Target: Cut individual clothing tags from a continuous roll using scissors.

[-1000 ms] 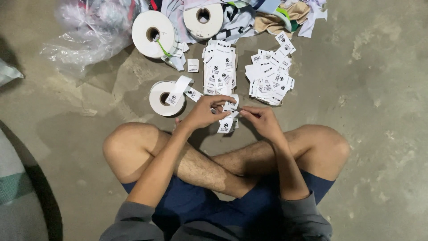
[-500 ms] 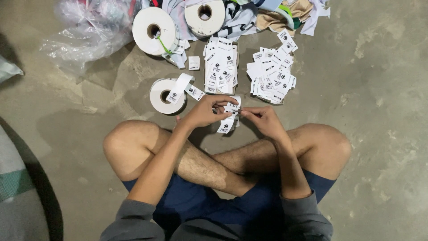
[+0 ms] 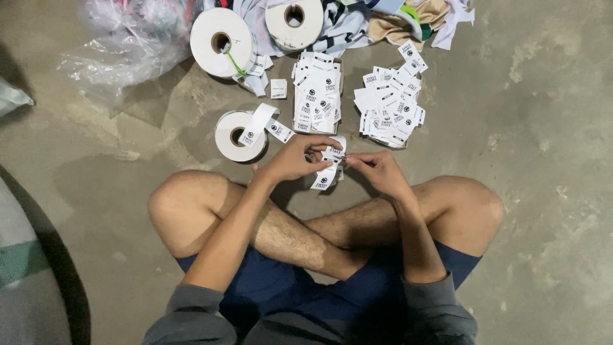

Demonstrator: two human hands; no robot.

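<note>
— Item: label strip (image 3: 327,167), white, just right of the small roll (image 3: 237,135). Long axis?
— Near upright, lower end hanging toward the knees. Left hand (image 3: 295,160) and right hand (image 3: 377,171) fingertips both pinch its top.

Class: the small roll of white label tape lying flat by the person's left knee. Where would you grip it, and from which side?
Judging by its pose, grip the small roll across its outer rim from above: it lies flat, core hole up. Come from its left side, since the loose tail drapes off the right.

Head camera, looking straight down, near floor (image 3: 543,128).
</note>
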